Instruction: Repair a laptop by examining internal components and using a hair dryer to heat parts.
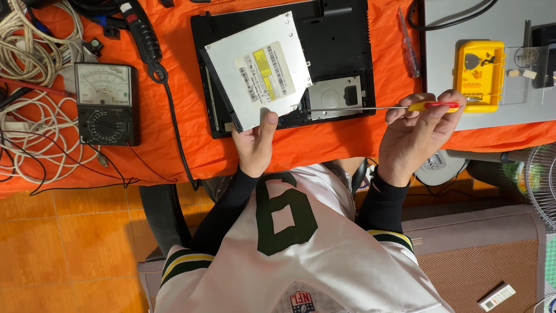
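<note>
Left hand: the left hand [255,142] grips the near corner of the drive [258,69], thumb on top, fingers hidden underneath; the grey slab is tilted and lifted over the laptop [341,35].
Right hand: the right hand [420,124] is closed on the red and yellow handle of the screwdriver [370,107]; the thin shaft runs level toward the drive's near right corner.
Drive: over the left half of the upturned black laptop, at the middle of the orange table [174,133], toward its far edge.
Slip risk: held by one corner only, the drive could likely pivot and drop onto the open bay.
Tip risk: the shaft passes just over the uncovered silver part [336,95] in the bay; a jerk could scratch it.
Clutter: the meter [106,104] and coiled cables [32,116] lie at the table's left edge, well apart.
Yellow case: the yellow case [479,72] sits on a grey board beyond the right hand; a drawn-back elbow could knock it.
</note>
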